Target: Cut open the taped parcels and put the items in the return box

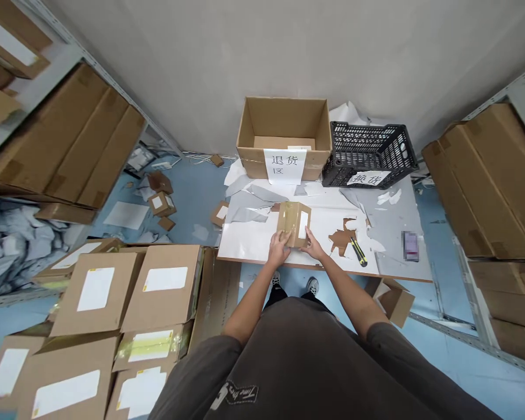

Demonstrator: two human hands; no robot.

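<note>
A small taped cardboard box (291, 220) with a white label on its right-hand face is at the near side of the white-covered table. My left hand (279, 249) grips its near left corner, fingers lying over the taped top. At the near right corner, my right hand (312, 245) holds the labelled side. Between them the box is steadied; whether its underside touches the table I cannot tell. To the right of my right hand lies a yellow-and-black box cutter (359, 252), beside a torn piece of brown cardboard (342, 238).
An open carton (250, 158) with a paper sign stands at the table's back, next to a black plastic crate (339, 175). A phone (410, 246) lies at right on the table (394, 224). Stacked labelled boxes (161, 303) crowd the left; shelves with cartons (485, 186) flank both sides.
</note>
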